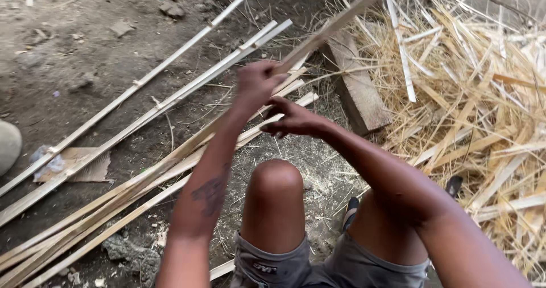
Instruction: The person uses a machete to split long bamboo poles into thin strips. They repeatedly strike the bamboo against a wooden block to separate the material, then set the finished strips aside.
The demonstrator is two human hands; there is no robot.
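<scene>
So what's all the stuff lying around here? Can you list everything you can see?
Long split cane strips: many, exact count unclear, pale tan, fanned across the dirt at left.
Held strip: one, tan, rising to the top edge.
Shavings pile: one heap, straw yellow, at right.
Wooden board: one, grey-brown, at the pile's left edge.
Cardboard scrap: one, brown, under the strips at left.
Dirt ground: dark brown, with small stones.
Shorts: grey, bottom centre.
Knees: two, bare, centre.
Left hand: grips the held strip.
Right hand: just below it, what it holds unclear.
</scene>
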